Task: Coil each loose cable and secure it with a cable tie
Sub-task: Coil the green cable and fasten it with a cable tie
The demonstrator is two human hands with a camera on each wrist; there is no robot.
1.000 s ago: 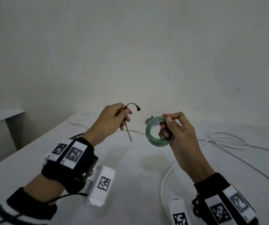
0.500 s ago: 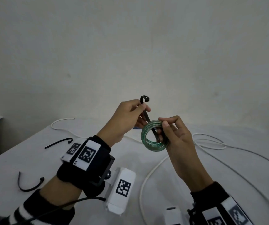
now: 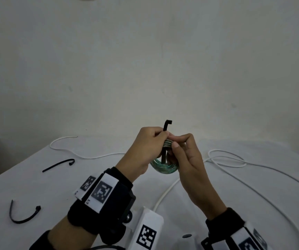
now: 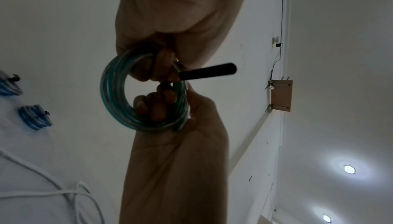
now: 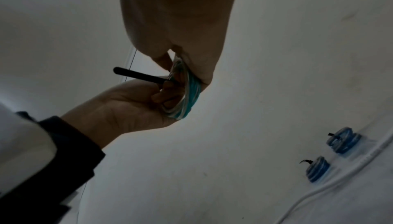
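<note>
A green coiled cable (image 3: pixel 165 168) is held up over the white table (image 3: pixel 73 192). My right hand (image 3: pixel 174 142) grips its top edge, with fingers curled through the ring (image 4: pixel 149 108). My left hand (image 3: pixel 160 137) pinches a black cable tie (image 3: pixel 168 123). The tie's head sticks up above both hands, and its strap passes down through the coil (image 3: pixel 164 156). In the left wrist view the tie (image 4: pixel 210 72) juts out sideways from the coil (image 4: pixel 114 93). In the right wrist view the tie (image 5: pixel 140 76) meets the coil (image 5: pixel 191 91) at my fingertips.
Two spare black cable ties (image 3: pixel 58 165) (image 3: pixel 24 216) lie on the table at the left. A loose white cable (image 3: pixel 226 160) loops across the right side and another strand (image 3: pixel 91 156) runs at the back left. Two blue coils (image 5: pixel 319 168) (image 5: pixel 343 142) with ties lie further off.
My left hand carried the cable tie right to the green coil and put its strap through the ring. Both hands now meet at the coil's top.
</note>
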